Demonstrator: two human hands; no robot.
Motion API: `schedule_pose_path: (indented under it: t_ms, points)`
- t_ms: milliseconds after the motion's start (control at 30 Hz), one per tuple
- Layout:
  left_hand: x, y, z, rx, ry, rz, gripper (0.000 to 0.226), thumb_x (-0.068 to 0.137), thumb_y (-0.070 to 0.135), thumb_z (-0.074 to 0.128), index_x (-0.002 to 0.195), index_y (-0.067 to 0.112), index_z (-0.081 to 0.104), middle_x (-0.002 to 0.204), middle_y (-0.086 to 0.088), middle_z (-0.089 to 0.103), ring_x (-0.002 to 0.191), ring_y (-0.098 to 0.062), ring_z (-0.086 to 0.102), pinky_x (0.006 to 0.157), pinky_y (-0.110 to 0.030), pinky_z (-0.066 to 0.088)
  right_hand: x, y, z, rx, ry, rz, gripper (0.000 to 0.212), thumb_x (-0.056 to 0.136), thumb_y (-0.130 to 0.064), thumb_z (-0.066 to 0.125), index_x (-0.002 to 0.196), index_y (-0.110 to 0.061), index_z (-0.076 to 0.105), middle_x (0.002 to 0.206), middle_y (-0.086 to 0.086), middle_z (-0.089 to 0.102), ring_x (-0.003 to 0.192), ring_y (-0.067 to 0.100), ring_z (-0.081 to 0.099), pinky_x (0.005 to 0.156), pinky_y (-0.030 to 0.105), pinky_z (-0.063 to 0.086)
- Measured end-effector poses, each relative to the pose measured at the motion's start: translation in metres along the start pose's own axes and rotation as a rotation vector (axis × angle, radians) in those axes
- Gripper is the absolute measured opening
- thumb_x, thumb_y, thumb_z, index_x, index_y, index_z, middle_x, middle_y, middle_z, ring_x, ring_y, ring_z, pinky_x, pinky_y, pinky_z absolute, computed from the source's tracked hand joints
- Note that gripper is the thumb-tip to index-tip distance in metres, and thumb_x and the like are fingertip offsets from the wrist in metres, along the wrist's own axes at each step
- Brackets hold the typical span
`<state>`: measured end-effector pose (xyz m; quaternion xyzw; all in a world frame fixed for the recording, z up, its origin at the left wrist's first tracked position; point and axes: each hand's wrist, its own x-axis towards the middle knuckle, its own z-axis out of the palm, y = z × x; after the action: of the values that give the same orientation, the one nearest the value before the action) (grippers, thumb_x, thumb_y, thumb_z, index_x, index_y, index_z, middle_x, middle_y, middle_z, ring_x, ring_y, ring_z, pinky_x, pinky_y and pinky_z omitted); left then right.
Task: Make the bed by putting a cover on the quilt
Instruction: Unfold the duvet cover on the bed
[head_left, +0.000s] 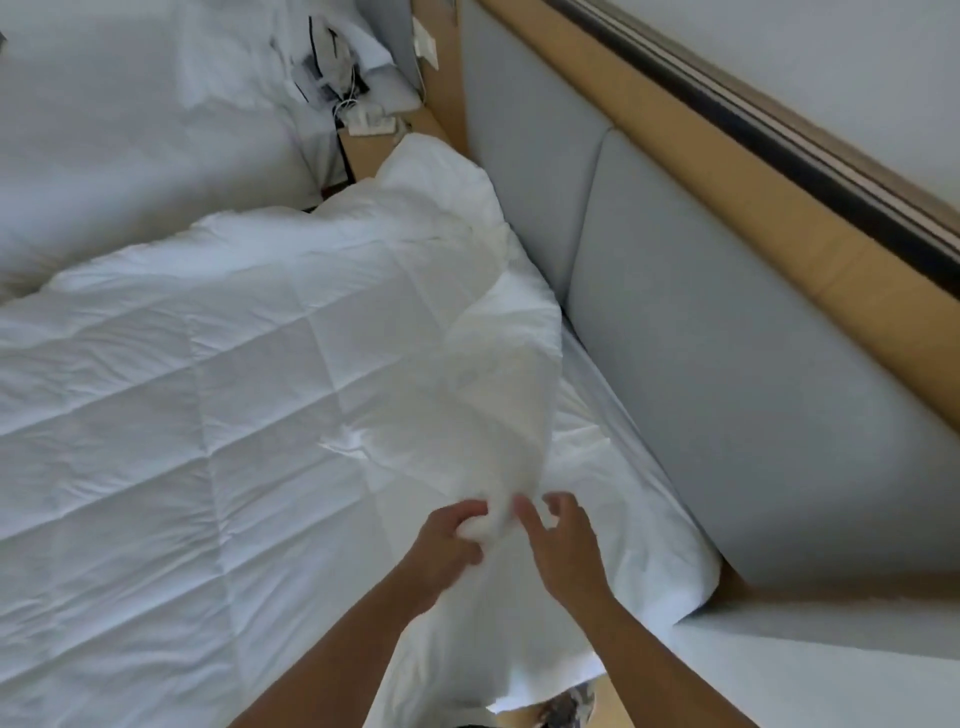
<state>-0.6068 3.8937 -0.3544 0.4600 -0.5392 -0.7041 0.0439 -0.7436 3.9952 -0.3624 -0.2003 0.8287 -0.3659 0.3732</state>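
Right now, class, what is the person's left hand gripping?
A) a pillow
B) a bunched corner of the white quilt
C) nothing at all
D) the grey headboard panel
B: the left hand curls its fingers round a bunched corner of the white quilt.

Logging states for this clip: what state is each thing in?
Quilt: spread flat, uncovered, near corner lifted and bunched.
Left hand: grips the bunched corner.
Right hand: open, fingers spread beside that corner.
Sheet: wrinkled, exposed beside the quilt.
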Motion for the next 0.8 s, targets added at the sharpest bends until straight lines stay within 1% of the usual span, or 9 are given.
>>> schedule_pose_path:
  t_ms: [67, 133, 233, 333, 467, 567, 633, 700, 800]
  points:
    - [-0.012, -0.003, 0.005, 0.252, -0.121, 0.059, 0.04, 0.058, 0.001, 0.05, 0.079, 0.028, 0.071, 0.083, 0.006, 0.067, 0.071, -0.009, 0.057, 0.061, -0.023, 0.043, 0.015, -0.034, 0.0, -0.115, -0.09, -0.031, 0.112, 0.065, -0.086, 0.064, 0.153, -0.028, 0.025, 0.149, 0.0, 0.039, 0.133, 0.023, 0.046, 0.103, 0.036, 0.043]
    - [-0.016, -0.003, 0.005, 0.395, -0.143, 0.112, 0.027, 0.065, 0.006, 0.043, 0.068, 0.022, 0.065, 0.069, 0.009, 0.059, 0.063, -0.009, 0.05, 0.06, -0.025, 0.039, 0.027, -0.058, 0.018, -0.459, -0.193, -0.081, 0.127, 0.064, -0.076, 0.071, 0.158, -0.034, -0.003, 0.155, 0.004, 0.026, 0.136, 0.031, 0.039, 0.099, 0.04, 0.043]
    - [-0.014, -0.005, -0.012, 0.507, -0.144, 0.199, 0.032, 0.073, 0.002, 0.044, 0.071, 0.027, 0.065, 0.066, 0.021, 0.058, 0.062, 0.002, 0.053, 0.063, -0.019, 0.043, 0.043, -0.072, 0.045, -0.824, -0.228, -0.1, 0.086, 0.083, -0.033, 0.069, 0.152, -0.022, 0.019, 0.133, 0.012, 0.047, 0.117, 0.033, 0.053, 0.091, 0.038, 0.05]
    - [-0.012, -0.009, -0.039, 0.501, -0.215, 0.135, 0.045, 0.075, -0.009, 0.045, 0.087, 0.025, 0.072, 0.075, 0.011, 0.055, 0.064, 0.001, 0.051, 0.064, -0.013, 0.04, 0.054, -0.075, 0.054, -0.897, -0.233, -0.077, 0.016, 0.089, -0.011, 0.06, 0.105, -0.012, 0.055, 0.092, 0.003, 0.061, 0.096, 0.025, 0.065, 0.077, 0.029, 0.052]
    - [-0.012, -0.023, -0.08, 0.023, -0.237, -0.221, 0.044, 0.07, 0.032, 0.073, 0.111, 0.016, 0.07, 0.097, -0.004, 0.068, 0.079, -0.014, 0.06, 0.068, -0.026, 0.045, 0.054, -0.072, 0.058, -0.695, -0.121, -0.008, 0.02, 0.092, -0.009, 0.052, 0.109, -0.004, 0.061, 0.106, 0.01, 0.065, 0.101, 0.028, 0.065, 0.083, 0.03, 0.051]
    - [-0.003, -0.044, -0.109, -0.37, -0.264, -0.379, 0.066, 0.071, 0.06, 0.08, 0.124, 0.024, 0.066, 0.114, -0.008, 0.069, 0.095, -0.022, 0.065, 0.078, -0.035, 0.051, 0.041, -0.085, 0.069, -0.23, -0.035, 0.078, 0.017, 0.079, 0.0, 0.045, 0.069, -0.01, 0.053, 0.075, 0.006, 0.056, 0.066, 0.023, 0.055, 0.059, 0.031, 0.045]
    - [0.009, -0.042, -0.12, -0.555, -0.097, -0.351, 0.074, 0.065, 0.065, 0.083, 0.126, 0.028, 0.064, 0.123, -0.006, 0.068, 0.11, -0.024, 0.065, 0.086, -0.04, 0.054, 0.024, -0.104, 0.085, 0.011, -0.052, 0.118, 0.03, 0.077, 0.007, 0.04, 0.056, -0.014, 0.044, 0.061, 0.002, 0.048, 0.052, 0.016, 0.046, 0.05, 0.025, 0.036]
    - [0.024, -0.029, -0.135, -0.793, 0.136, -0.255, 0.083, 0.062, 0.054, 0.091, 0.132, 0.024, 0.059, 0.124, -0.007, 0.069, 0.113, -0.028, 0.067, 0.088, -0.046, 0.058, 0.008, -0.119, 0.115, 0.148, -0.115, 0.144, 0.035, 0.078, 0.012, 0.038, 0.055, -0.012, 0.05, 0.058, 0.001, 0.05, 0.048, 0.013, 0.049, 0.046, 0.02, 0.038]
    - [0.034, 0.004, -0.172, -0.919, 0.551, 0.039, 0.072, 0.067, 0.005, 0.087, 0.127, 0.018, 0.048, 0.113, -0.008, 0.072, 0.1, -0.03, 0.071, 0.077, -0.048, 0.06, -0.01, -0.132, 0.162, 0.25, -0.211, 0.137, 0.031, 0.077, 0.014, 0.038, 0.065, -0.006, 0.059, 0.06, 0.004, 0.053, 0.045, 0.01, 0.053, 0.047, 0.02, 0.042]
